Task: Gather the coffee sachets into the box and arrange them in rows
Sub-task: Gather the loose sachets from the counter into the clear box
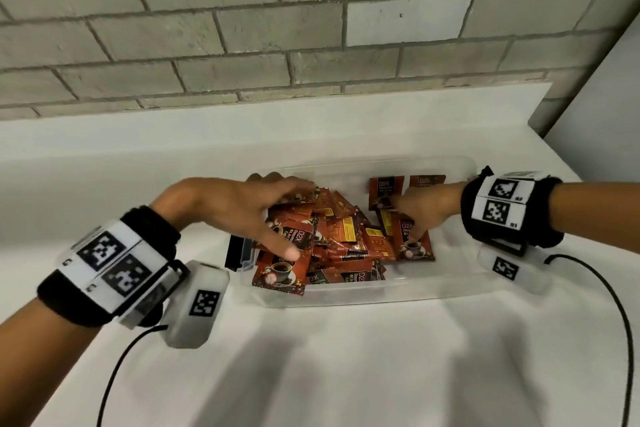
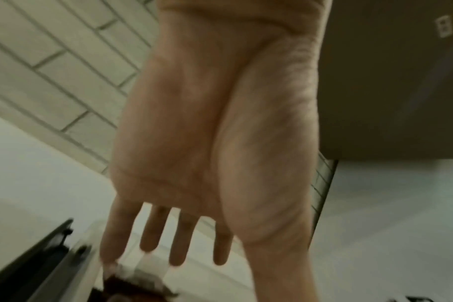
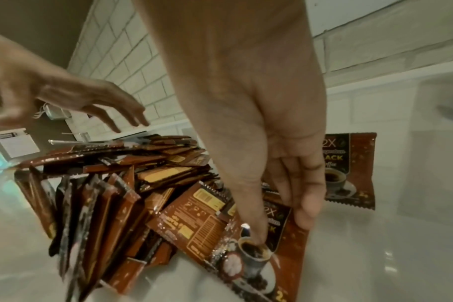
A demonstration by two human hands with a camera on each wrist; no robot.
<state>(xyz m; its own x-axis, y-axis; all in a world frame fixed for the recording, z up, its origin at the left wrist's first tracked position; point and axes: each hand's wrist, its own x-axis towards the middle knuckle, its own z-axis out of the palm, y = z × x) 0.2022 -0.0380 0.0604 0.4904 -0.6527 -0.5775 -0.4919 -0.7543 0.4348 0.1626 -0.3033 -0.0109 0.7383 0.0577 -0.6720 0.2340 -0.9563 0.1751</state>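
A clear plastic box [image 1: 450,282] sat on a white tabletop [image 1: 346,374] before a grey brick wall [image 1: 242,28]; inside it lay a loose heap of coffee sachets [image 1: 341,236], flat red-brown foil packets with crimped ends, some face up with a printed cup of black coffee and the letters D2X, others showing orange backs with yellow label panels and small print; they overlapped at all angles towards the box's left and middle, and from the right wrist view several stood on edge in the pile [image 3: 96,194]; two more sachets [image 1: 407,189] stood near the far wall of the box, apart from the heap; a dark latch [image 1: 235,253] showed at the box's left end.

The left hand [image 1: 242,210] hovered over the left of the heap, fingers [image 2: 177,241] straight and spread, holding nothing; the right hand [image 1: 424,210] reached into the right side, fingers mostly extended, thumb tip [image 3: 256,235] and fingertips pressing down on a face-up sachet [image 3: 261,263] at the heap's edge; whether it was pinched could not be told; black cables [image 1: 367,288] trailed from both wristbands.
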